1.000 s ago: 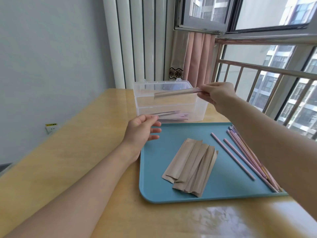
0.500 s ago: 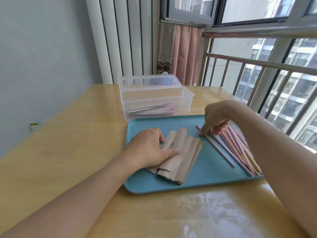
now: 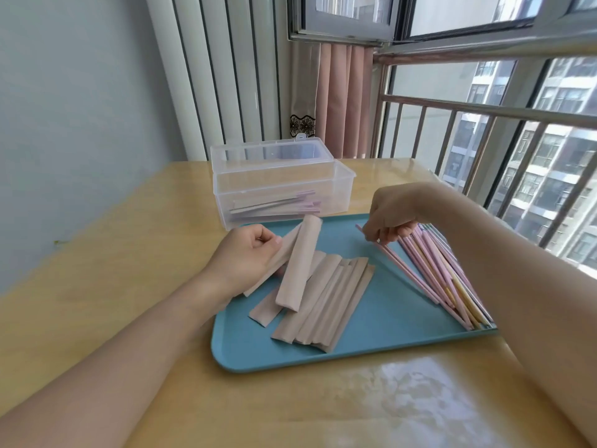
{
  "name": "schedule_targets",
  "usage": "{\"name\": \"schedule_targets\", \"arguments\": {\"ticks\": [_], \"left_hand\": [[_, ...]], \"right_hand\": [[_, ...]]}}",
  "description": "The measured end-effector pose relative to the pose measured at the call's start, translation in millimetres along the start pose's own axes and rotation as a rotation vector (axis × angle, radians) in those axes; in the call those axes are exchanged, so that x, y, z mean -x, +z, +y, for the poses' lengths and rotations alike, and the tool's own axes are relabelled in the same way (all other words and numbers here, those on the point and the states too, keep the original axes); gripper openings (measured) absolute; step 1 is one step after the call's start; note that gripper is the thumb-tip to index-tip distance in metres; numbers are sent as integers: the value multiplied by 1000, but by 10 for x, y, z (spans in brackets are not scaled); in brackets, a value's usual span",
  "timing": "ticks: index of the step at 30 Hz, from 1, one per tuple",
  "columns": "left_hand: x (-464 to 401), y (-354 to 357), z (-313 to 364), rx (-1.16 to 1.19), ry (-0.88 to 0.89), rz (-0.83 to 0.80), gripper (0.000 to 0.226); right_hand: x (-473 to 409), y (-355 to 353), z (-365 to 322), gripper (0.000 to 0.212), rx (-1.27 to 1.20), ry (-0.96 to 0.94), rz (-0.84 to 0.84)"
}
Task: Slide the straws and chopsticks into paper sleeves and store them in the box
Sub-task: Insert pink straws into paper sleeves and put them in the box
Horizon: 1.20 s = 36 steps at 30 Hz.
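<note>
A blue tray (image 3: 381,321) lies on the wooden table. Brown paper sleeves (image 3: 326,305) are fanned out at its middle. My left hand (image 3: 245,257) pinches paper sleeves (image 3: 298,263) and lifts them off the pile, tilted up. Pastel straws and chopsticks (image 3: 449,279) lie in a bundle along the tray's right side. My right hand (image 3: 392,218) grips the far end of one pink straw (image 3: 403,270) at the bundle's left edge. The clear plastic box (image 3: 281,189) stands open behind the tray with sleeved sticks inside.
The box's lid leans upright at its back. A white radiator, a pink curtain and a barred window stand beyond the table's far and right edges. Bare yellow tabletop (image 3: 113,286) spreads left of the tray.
A second ago my right hand held a sleeved stick over the box; it dropped to the straws and gripped one. My left hand went to the sleeve pile and lifted sleeves.
</note>
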State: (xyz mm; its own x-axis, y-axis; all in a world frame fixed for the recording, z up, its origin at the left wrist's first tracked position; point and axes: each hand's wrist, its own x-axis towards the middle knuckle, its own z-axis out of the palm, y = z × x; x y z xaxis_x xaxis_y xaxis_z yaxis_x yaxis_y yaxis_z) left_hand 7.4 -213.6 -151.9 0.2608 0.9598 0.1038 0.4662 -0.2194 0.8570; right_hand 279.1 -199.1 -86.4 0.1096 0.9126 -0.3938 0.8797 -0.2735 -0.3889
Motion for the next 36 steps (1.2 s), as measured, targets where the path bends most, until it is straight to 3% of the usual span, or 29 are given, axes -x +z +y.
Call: {"name": "schedule_targets", "arguments": {"ticks": [4,10,17,21,25,31,36], "left_hand": [[10,-75,47,278,-95,-64,20],[77,-68,124,482,-155,-266,23],[78,-50,128,513,-203,-306,32],[50,-84,131,588,-246,-369,49],[40,-127,119,647,-271,-439,47],[51,-125,104,653,-234,-415,34],[26,-141,71,657,-231,-470,41]], "right_hand": [[74,-171,21,18,-268,-160,108],[134,-162,-73,8,-769,-381,74],[65,11,-262,8,-846,-431,-2],[46,1,-318,8,-1129,-480,99],[36,-30,-285,8,-1319,-450,216],[40,-67,-258,12,-1424,-395,316],[32,-76,-240,10,-1437,-379,349]]}}
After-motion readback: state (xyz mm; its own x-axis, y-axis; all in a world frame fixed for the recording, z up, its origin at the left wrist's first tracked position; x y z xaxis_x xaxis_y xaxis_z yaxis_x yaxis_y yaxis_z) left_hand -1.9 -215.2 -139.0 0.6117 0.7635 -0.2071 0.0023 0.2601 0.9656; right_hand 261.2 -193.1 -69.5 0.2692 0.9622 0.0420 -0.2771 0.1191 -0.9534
